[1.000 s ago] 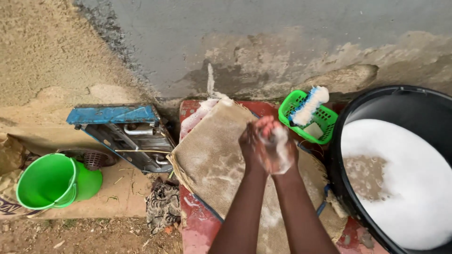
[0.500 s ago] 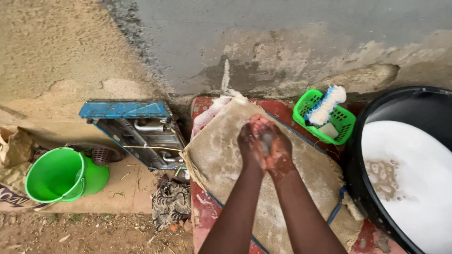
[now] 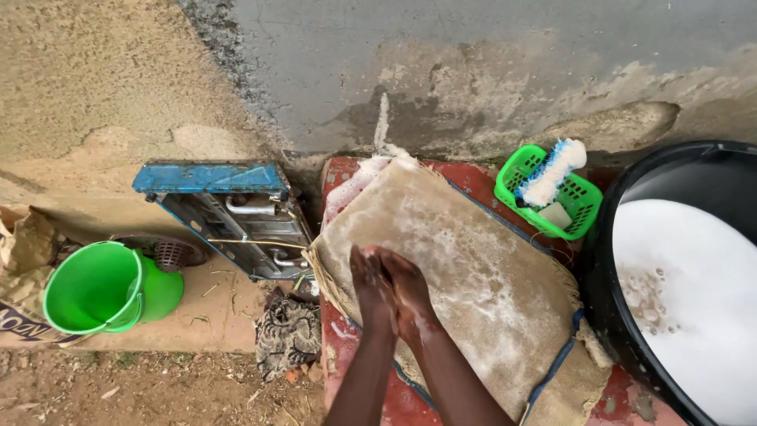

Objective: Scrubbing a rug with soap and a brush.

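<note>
Rough concrete wall, soapy woven mat, hands pressed

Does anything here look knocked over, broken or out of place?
Yes. The green bucket lies tipped on its side on the ground, mouth facing the camera. Beside it, a blue metal appliance also lies on its side, its pipes exposed. The wall plaster is flaking along the base.

Hands pressed together over a soapy mat.
We see the left hand and right hand touching above the wet brown mat; a black tub of suds stands beside a green basket.
</note>
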